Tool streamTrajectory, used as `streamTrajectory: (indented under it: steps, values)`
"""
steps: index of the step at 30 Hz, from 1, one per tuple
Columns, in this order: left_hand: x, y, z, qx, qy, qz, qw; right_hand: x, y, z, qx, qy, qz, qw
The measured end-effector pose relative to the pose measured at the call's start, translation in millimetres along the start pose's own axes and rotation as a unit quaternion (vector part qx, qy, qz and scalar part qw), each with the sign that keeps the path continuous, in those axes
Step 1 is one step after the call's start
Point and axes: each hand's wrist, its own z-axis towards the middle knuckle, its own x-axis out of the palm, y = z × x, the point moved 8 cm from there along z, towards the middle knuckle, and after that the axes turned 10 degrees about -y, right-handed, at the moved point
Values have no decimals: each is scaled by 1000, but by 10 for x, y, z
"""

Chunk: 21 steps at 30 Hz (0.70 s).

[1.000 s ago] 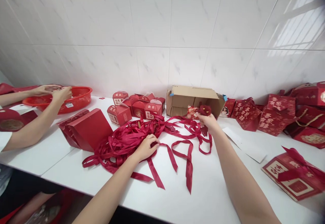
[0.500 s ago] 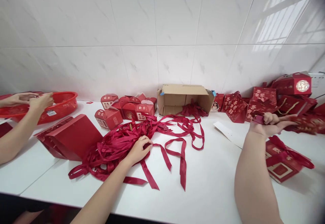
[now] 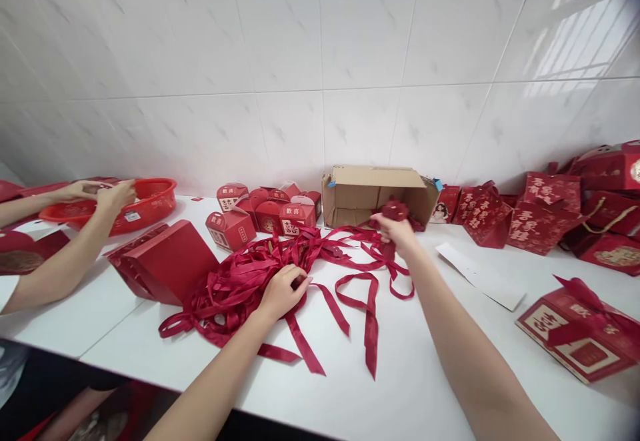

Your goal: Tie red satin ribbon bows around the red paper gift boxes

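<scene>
A tangled pile of dark red ribbons [image 3: 260, 267] lies on the white table [image 3: 400, 374]. My left hand [image 3: 283, 289] rests on the pile's right side with its fingers curled on a ribbon strand. My right hand [image 3: 397, 231] reaches to the mouth of an open cardboard box [image 3: 375, 191] lying on its side, and its fingers are closed on a red ribbon bow [image 3: 395, 211]. More loose ribbon loops [image 3: 367, 294] trail between my two hands.
Small red gift boxes [image 3: 265, 214] stand against the tiled wall. A flat red box stack [image 3: 165, 261] sits left. Another person's hands [image 3: 107, 194] work at a red plastic basket [image 3: 145, 197]. Red bags [image 3: 540, 217] and a ribbon-tied box [image 3: 583, 337] lie right, with white paper [image 3: 480, 274].
My right hand swung from the red bags at the far right back to the cardboard box and now grips a ribbon bow. My left hand stayed on the ribbon pile.
</scene>
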Motion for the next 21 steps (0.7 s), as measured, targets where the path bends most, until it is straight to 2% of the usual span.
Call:
streamTrajectory:
  steps: [5,8,10,13,16,19,21]
  values:
    - [-148,-20,26,8,-80,60,995,679,206,21,-44,32,-42,998]
    - [-183,108,10,-44,-79,133,987,1085,357,-53,-74,58,-79,992]
    - [-201,234,-12,-96,-64,169,979,1262,391,-107,-81,80,-104,988]
    - [-264,427,-47,-176,-55,195,963,1370,370,-158,-90,112,-145,979]
    - [-364,622,-79,-241,-73,201,947,1416,368,-222,-122,172,-173,962]
    - [-484,826,-117,-286,-101,212,929,1466,415,-361,-166,257,-183,934]
    - [-530,941,-132,-299,-98,219,924,1443,450,-440,-182,281,-197,921]
